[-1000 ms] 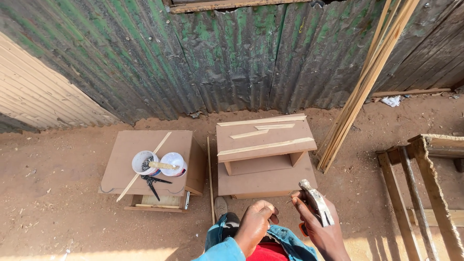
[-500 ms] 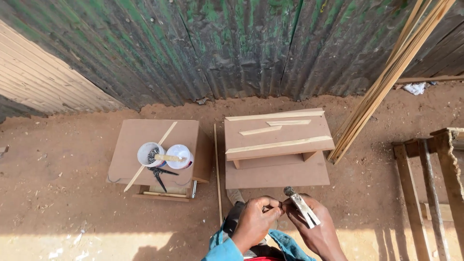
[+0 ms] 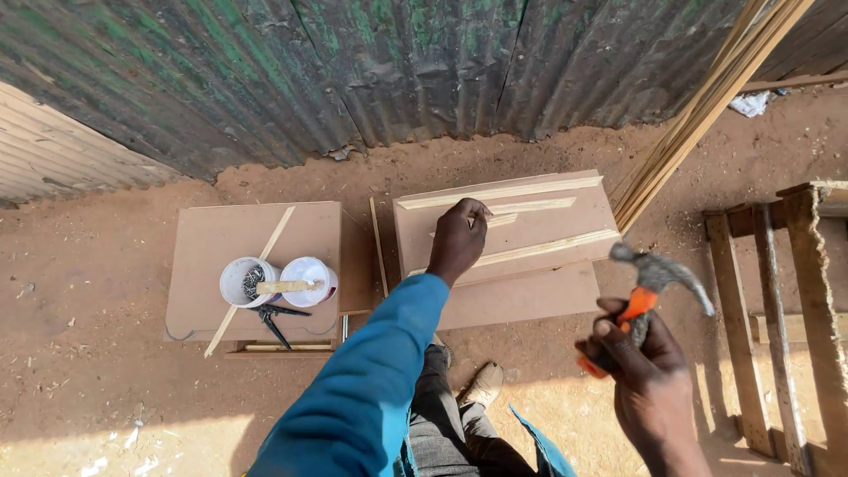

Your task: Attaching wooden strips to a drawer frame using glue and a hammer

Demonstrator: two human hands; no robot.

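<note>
The left hand [image 3: 459,238] presses, fingers seemingly pinched together, on a pale wooden strip [image 3: 521,251] running left-right across the flat brown board panel [image 3: 565,265]. The right hand [image 3: 640,362], nearer the body, is clamped on an orange-handled claw hammer [image 3: 649,287], raised to the strip's right.

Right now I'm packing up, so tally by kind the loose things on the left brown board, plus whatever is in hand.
Round white plastic tubs: 2
Black metal pliers: 1
Pale wooden strips: 1
Orange-handled claw hammers, in right hand: 1
Total: 5
</note>
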